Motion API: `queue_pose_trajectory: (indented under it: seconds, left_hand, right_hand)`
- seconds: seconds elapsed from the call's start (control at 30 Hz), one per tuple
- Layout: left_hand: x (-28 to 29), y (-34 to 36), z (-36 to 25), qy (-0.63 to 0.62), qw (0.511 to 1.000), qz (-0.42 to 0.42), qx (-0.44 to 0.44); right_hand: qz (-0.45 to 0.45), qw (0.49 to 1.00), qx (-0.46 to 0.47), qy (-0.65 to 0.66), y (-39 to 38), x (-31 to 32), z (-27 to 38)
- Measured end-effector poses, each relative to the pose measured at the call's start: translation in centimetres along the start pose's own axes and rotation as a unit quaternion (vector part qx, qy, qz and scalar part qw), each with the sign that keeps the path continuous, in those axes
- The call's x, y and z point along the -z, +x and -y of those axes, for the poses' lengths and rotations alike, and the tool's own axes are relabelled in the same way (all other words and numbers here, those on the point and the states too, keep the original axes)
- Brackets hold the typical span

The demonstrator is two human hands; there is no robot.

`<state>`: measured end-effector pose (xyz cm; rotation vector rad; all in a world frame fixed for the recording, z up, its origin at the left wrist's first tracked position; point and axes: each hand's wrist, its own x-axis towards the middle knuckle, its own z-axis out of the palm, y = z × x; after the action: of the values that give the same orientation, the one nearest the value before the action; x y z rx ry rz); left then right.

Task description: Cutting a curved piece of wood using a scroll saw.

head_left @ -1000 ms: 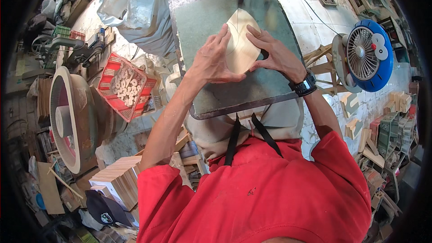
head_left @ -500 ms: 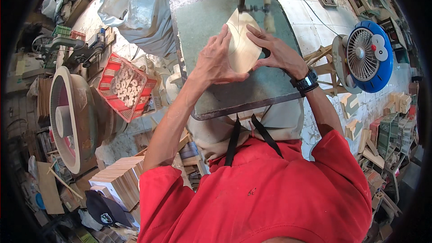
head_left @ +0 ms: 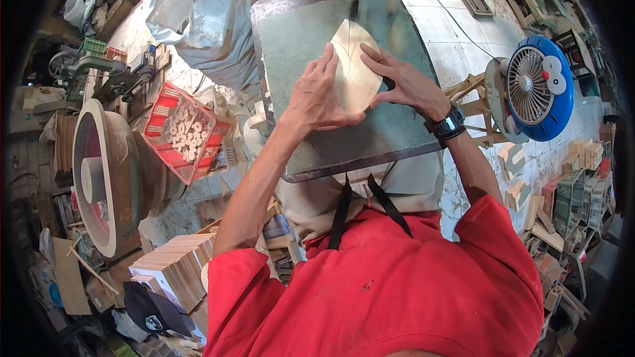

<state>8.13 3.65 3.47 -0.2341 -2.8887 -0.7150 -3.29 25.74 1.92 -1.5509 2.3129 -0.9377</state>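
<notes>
The blade holder [head_left: 354, 8] at 12 o'clock has just blurred, so it seems running. Left hand [head_left: 315, 89] at 9, right hand [head_left: 407, 84] at 3, thumbs spread, clamp the pale leaf-shaped board [head_left: 354, 69]

My left hand [head_left: 315, 91] and right hand [head_left: 406, 84] flank the pale wooden piece [head_left: 356, 80], which fills the gap between them. Straight ahead, past its far tip, a blurred upright machine part [head_left: 354, 10] bars the way. Left of my left hand I have open surface on the dark tabletop [head_left: 291, 53] out to its rim, where the bluish plastic bag [head_left: 198, 26] crowds the far left side. A narrower strip runs open right of my right hand; beyond it stand a wooden frame [head_left: 466, 87] and the blue fan [head_left: 526, 82]. Between my wrists, the near tabletop lies open back to its edge, close to my body.
</notes>
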Motion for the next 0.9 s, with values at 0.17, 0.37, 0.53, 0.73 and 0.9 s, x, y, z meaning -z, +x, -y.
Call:
queue_pose_trajectory:
  seconds: [0.17, 0.37, 0.53, 0.73, 0.9]
  left_hand:
    - [-0.1, 0.1, 0.1, -0.001, 1.000, 0.000, 0.002]
    - [-0.3, 0.1, 0.1, 0.003, 1.000, -0.006, 0.007]
    - [-0.8, -0.4, -0.3, 0.004, 1.000, -0.022, 0.020]
    - [-0.5, -0.4, 0.5, -0.006, 1.000, -0.009, 0.014]
    - [2.0, -1.1, 4.0, -0.068, 0.980, 0.121, -0.141]
  right_hand:
    - [0.012, 1.000, -0.014, 0.017, 0.1, 0.0, -0.2]
    - [0.001, 1.000, 0.009, 0.008, -0.2, -0.1, -0.2]
    - [-0.042, 0.997, -0.019, -0.058, -2.6, -2.0, 4.3]
    - [-0.070, 0.987, -0.068, -0.124, -2.3, -4.3, 5.5]
    - [-0.067, 0.989, -0.061, -0.116, -2.4, -4.4, 5.1]
